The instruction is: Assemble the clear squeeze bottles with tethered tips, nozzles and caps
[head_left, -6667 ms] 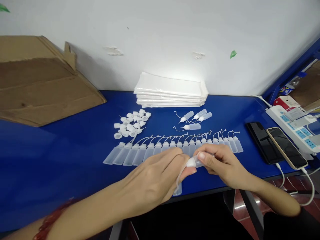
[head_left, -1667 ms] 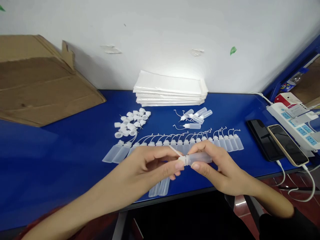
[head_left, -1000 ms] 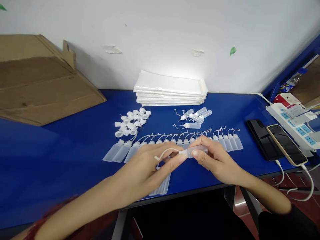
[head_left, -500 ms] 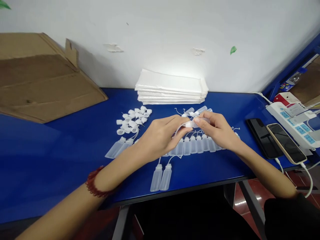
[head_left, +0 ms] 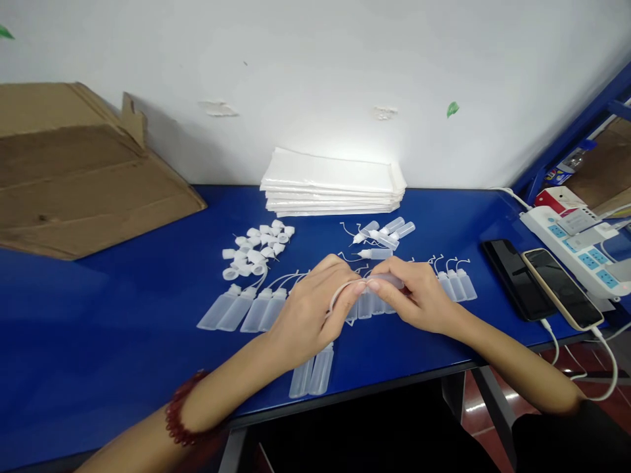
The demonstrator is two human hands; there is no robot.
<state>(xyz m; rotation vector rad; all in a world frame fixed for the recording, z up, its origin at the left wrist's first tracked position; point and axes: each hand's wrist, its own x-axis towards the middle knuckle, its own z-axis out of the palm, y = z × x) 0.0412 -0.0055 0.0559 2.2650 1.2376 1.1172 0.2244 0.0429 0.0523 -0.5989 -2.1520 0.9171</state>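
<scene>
My right hand (head_left: 417,292) is closed around the body of a small translucent squeeze bottle (head_left: 389,280), held tilted above the table. At its neck my left hand (head_left: 320,302) is closed, thumb and fingers pinching where the two hands meet. A thin curved strap (head_left: 336,293) runs from there over the left fingers; the neck itself is covered by fingertips. Beneath and beside my hands stand or lie rows of similar bottles with strap tails (head_left: 256,309). Two more bottles (head_left: 321,371) lie near the front edge. White needle-tip caps (head_left: 254,249) are heaped left of my hands.
Behind my hands several capped bottles (head_left: 384,238) lie on the blue table (head_left: 123,315). A stack of white plastic bags (head_left: 330,180) rests against the wall. Cardboard (head_left: 93,171) leans at left. Two phones (head_left: 562,286) on cables and a power strip (head_left: 574,243) lie at right.
Both hands have come nearer to me with the bottle, uncovering the capped bottles behind. The white cap visible at my left fingertips before is now hidden by fingers. The view has shifted slightly.
</scene>
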